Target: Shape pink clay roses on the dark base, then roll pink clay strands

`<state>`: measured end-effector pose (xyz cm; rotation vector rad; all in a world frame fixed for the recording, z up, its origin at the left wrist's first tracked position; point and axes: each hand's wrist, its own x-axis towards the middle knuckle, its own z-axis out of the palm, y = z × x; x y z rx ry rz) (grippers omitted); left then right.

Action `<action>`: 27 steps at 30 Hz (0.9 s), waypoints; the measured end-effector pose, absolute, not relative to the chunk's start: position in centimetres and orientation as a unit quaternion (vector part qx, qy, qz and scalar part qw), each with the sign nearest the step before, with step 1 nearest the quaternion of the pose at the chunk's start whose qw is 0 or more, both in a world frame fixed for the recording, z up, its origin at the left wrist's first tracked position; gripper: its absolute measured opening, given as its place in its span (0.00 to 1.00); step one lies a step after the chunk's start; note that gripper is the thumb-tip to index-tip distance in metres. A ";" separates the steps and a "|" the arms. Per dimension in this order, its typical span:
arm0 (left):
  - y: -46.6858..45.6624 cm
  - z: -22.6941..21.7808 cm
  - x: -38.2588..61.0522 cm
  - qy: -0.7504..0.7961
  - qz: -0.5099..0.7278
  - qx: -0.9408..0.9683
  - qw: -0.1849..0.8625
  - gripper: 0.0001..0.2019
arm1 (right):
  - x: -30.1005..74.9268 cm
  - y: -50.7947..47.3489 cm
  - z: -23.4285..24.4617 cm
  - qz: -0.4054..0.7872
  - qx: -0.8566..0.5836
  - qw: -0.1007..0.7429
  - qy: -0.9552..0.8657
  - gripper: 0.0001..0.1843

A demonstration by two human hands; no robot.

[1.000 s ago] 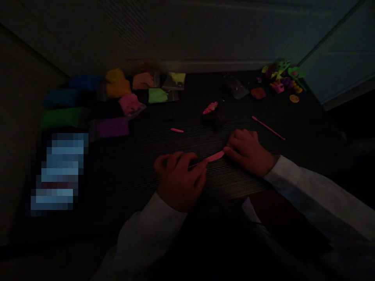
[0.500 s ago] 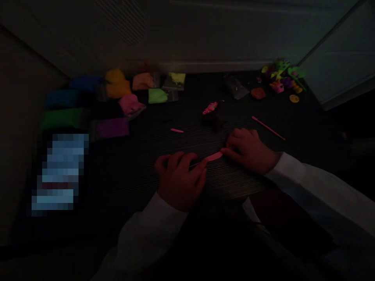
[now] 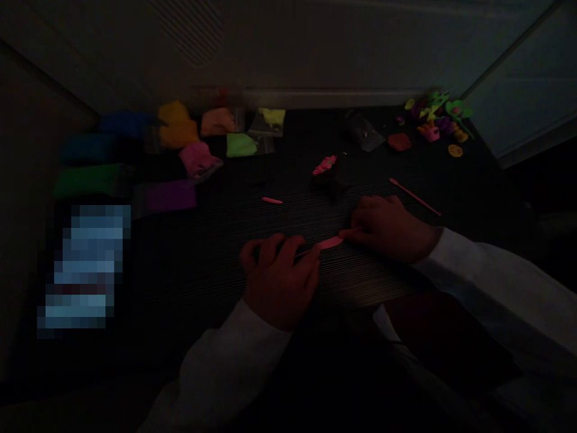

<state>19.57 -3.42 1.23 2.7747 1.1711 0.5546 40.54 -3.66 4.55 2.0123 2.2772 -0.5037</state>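
A flat pink strip of modelling clay (image 3: 332,242) lies low over the dark table between my two hands. Thumb and fingertips of my left hand (image 3: 280,279) close on the strip's left end, the other fingers curled over the table. A thin pale line shows under these fingers; what it is I cannot make out. At the strip's right end, my right hand (image 3: 390,227) pinches it, with the remaining fingers folded in. Beyond the hands lie a short pink clay roll (image 3: 272,200) and a dark piece topped with pink clay bits (image 3: 325,165). The picture is very dim.
Bags of coloured clay, such as a purple bag (image 3: 171,195) and a green bag (image 3: 85,181), line the left and back. A blurred lit screen (image 3: 88,270) lies at left. A pink stick tool (image 3: 415,196) and small clay figures (image 3: 437,117) are at right.
The view has shifted slightly. Both hands keep nearly the same hold on the pink strip, my right hand sitting a touch further right.
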 end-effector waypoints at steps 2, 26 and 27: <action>-3.5 1.2 19.6 0.382 0.181 0.906 0.038 0.13 | 40.5 -3.7 4.6 -0.164 0.653 0.034 0.738 0.20; -3.6 1.0 19.0 0.389 0.220 0.894 0.002 0.12 | 41.0 -4.3 4.0 -0.179 0.633 0.010 0.753 0.18; -3.6 1.0 19.0 0.390 0.218 0.895 0.002 0.12 | 41.1 -4.3 3.9 -0.183 0.631 0.006 0.754 0.18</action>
